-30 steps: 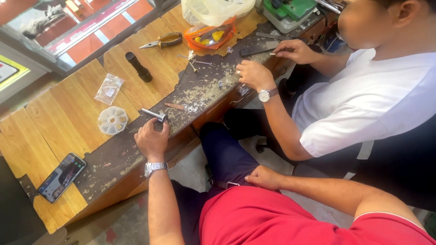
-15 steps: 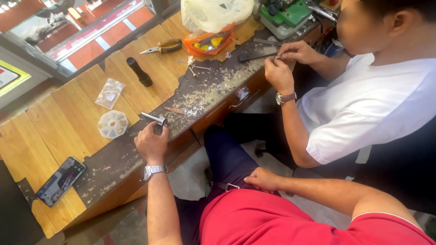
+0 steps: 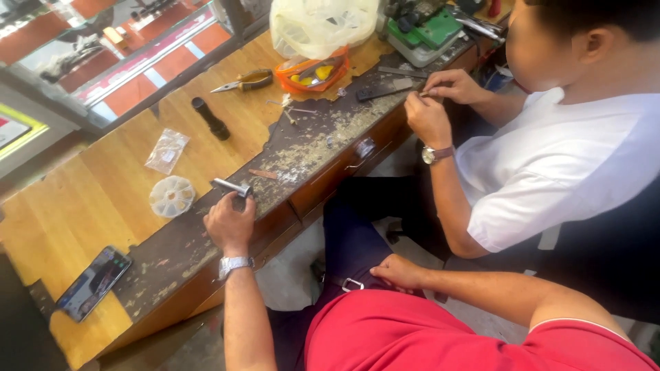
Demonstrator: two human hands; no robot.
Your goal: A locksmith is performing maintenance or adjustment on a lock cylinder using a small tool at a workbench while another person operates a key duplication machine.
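- Head view, near side: the left hand (image 3: 229,223) is up on the worn edge of the wooden bench (image 3: 103,199). Its fingers are curled tight around a small silver metal tool (image 3: 232,186), which pokes out past the fingers and lies low over the bench, maybe so the wood can steady it.
- Head view, lap: the right hand (image 3: 399,271) rests on the dark trousers. It holds nothing and the fingers lie loose and a bit spread.
- Head view, bench top: a round clear parts box (image 3: 172,196) sits just beside the tool, easy to reach. A phone (image 3: 93,283) lies well apart near the corner. Pliers (image 3: 242,83) lie farther back.
- Head view, far side: a co-worker's hands (image 3: 436,103) pinch something tiny; it is too small to tell what.
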